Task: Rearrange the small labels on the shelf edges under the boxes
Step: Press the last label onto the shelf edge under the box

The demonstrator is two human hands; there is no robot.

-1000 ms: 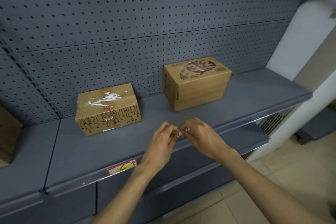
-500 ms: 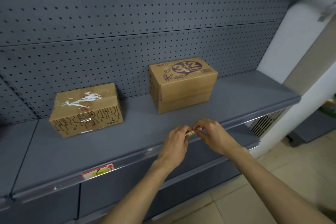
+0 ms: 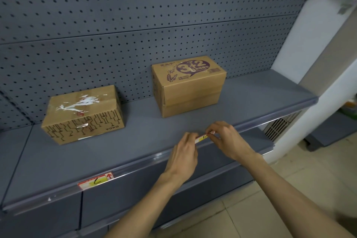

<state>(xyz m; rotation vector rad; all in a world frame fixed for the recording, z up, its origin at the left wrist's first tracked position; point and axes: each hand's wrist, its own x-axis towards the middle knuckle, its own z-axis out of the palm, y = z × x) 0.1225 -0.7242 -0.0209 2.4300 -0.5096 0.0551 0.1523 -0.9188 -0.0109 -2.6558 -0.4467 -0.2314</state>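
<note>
**Inspector:** You stand at a grey metal shelf (image 3: 251,98) backed by pegboard (image 3: 135,25). Its top is matte and bare apart from two cartons. A clear strip runs along the front edge (image 3: 150,160).

**Operator:** And my hands?

**Inspector:** Your left hand (image 3: 183,154) and right hand (image 3: 228,141) meet at that edge. Both pinch one label (image 3: 201,138) between fingertips, one at each end. The label sits at the edge, below and in front of the printed box (image 3: 191,87). Whether it is seated in the strip, I cannot tell.

**Operator:** The other label?

**Inspector:** A second label (image 3: 95,180), yellow and white with a red arrow, lies in the strip further left, in front of the taped box (image 3: 83,114). That box stands left of the printed one, well apart from it, near the pegboard.

**Operator:** The room?

**Inspector:** A lower shelf (image 3: 257,139) projects beneath. Pale floor tiles (image 3: 280,189) show at your lower right. A white pillar (image 3: 313,48) stands at the shelf's right end, with a vent grille (image 3: 280,127) just beside its base.
</note>
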